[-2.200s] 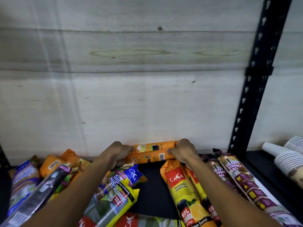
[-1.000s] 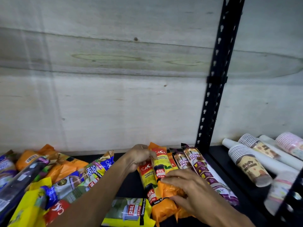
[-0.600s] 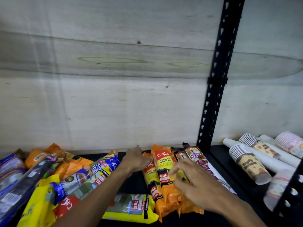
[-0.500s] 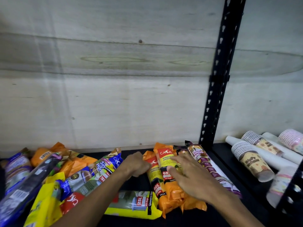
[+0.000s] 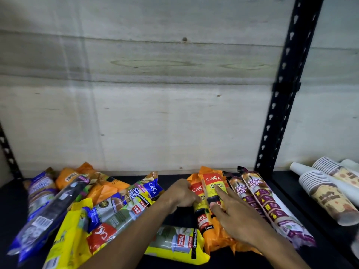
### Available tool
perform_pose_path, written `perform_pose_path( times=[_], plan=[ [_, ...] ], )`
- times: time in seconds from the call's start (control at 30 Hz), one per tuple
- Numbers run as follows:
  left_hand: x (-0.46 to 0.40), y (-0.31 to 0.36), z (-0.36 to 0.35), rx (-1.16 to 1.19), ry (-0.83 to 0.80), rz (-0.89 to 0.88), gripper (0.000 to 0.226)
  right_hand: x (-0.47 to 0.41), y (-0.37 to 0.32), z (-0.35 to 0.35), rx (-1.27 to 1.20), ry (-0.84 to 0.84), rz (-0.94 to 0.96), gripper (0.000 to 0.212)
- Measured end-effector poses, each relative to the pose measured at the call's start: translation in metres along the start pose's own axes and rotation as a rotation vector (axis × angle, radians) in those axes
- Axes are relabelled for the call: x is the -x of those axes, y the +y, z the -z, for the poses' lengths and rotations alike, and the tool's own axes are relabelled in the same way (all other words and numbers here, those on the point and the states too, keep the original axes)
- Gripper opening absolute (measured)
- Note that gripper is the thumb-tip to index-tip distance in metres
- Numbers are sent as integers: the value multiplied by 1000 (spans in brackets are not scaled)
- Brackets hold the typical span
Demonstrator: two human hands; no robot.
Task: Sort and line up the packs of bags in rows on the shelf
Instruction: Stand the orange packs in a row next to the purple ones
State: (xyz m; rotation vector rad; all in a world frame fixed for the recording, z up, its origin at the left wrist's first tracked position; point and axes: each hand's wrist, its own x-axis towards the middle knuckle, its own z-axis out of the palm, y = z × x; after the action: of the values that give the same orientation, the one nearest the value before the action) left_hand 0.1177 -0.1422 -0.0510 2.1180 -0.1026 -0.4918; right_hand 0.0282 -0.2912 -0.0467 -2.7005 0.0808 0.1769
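Note:
Orange packs of garbage bags (image 5: 213,183) lie side by side, lengthwise, at the middle right of the black shelf (image 5: 171,178). My right hand (image 5: 235,218) rests flat on top of them with its fingers spread. My left hand (image 5: 181,195) is curled against the left edge of the leftmost orange pack. To their right lie two purple drawstring-bag packs (image 5: 260,199). A yellow 25L pack (image 5: 178,242) lies crosswise under my forearms. A loose heap of mixed packs (image 5: 93,206) fills the left side.
A black perforated upright (image 5: 279,105) stands right of the purple packs. Beyond it lie sleeves of paper cups (image 5: 326,193). A pale wooden board (image 5: 136,94) closes the back of the shelf. Another black upright (image 5: 7,152) is at the far left.
Earlier both hands held an orange pack crosswise at the back wall. It now lies lengthwise among the orange packs, and my hands have come to rest against them.

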Motion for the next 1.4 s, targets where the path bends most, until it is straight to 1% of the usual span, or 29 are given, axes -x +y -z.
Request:
perform_pose_path(
  times=[0.1, 0.3, 0.4, 0.47, 0.5, 0.57, 0.63, 0.67, 0.7, 0.73, 0.77, 0.83, 0.87, 0.93, 1.0, 1.07, 1.17, 1.3, 1.4],
  plan=[
    [-3, 1, 0, -2, 25, -6, 56, -5, -2, -1, 2, 11, -11, 65],
    [-1, -3, -3, -49, 62, -48, 56, -5, 5, -4, -6, 28, 31, 66],
    [1, -5, -5, -100, 98, -65, 51, -5, 6, -4, 24, 28, 40, 67],
    [8, -8, -1, -181, 153, -103, 46, -3, 4, -1, 19, 46, 35, 68],
    [13, -10, 4, -231, 198, -131, 44, -2, 1, 0, 30, 78, 26, 67],
    [25, -16, 19, -298, 300, -183, 45, 1, -7, -2, 102, 219, 47, 63],
    [40, -26, 42, -338, 410, -207, 44, 6, -23, -7, 160, 384, 163, 55],
    [48, -32, 53, -360, 464, -214, 41, 10, -34, -11, 154, 415, 236, 51],
    [57, -38, 63, -385, 507, -222, 39, 13, -44, -14, 135, 394, 307, 50],
    [64, -44, 72, -410, 535, -239, 38, 16, -53, -17, 105, 327, 360, 51],
    [73, -51, 79, -435, 553, -255, 37, 20, -63, -20, 86, 223, 388, 54],
    [89, -63, 91, -476, 570, -272, 36, 25, -79, -25, 112, -4, 386, 67],
    [96, -69, 96, -483, 564, -265, 36, 27, -84, -27, 153, -85, 375, 74],
    [106, -78, 101, -495, 536, -247, 37, 28, -90, -32, 238, -182, 358, 84],
    [116, -85, 104, -509, 494, -246, 32, 30, -93, -35, 273, -207, 357, 84],
    [123, -91, 105, -497, 436, -244, 26, 31, -93, -36, 289, -185, 374, 79],
    [129, -97, 106, -497, 372, -241, 27, 34, -91, -31, 288, -179, 378, 75],
    [134, -92, 106, -355, 321, -222, 36, 39, -87, -7, 269, -209, 409, 68],
    [138, -81, 101, -290, 255, -181, 42, 41, -86, 11, 214, -155, 431, 67]
  ],
)
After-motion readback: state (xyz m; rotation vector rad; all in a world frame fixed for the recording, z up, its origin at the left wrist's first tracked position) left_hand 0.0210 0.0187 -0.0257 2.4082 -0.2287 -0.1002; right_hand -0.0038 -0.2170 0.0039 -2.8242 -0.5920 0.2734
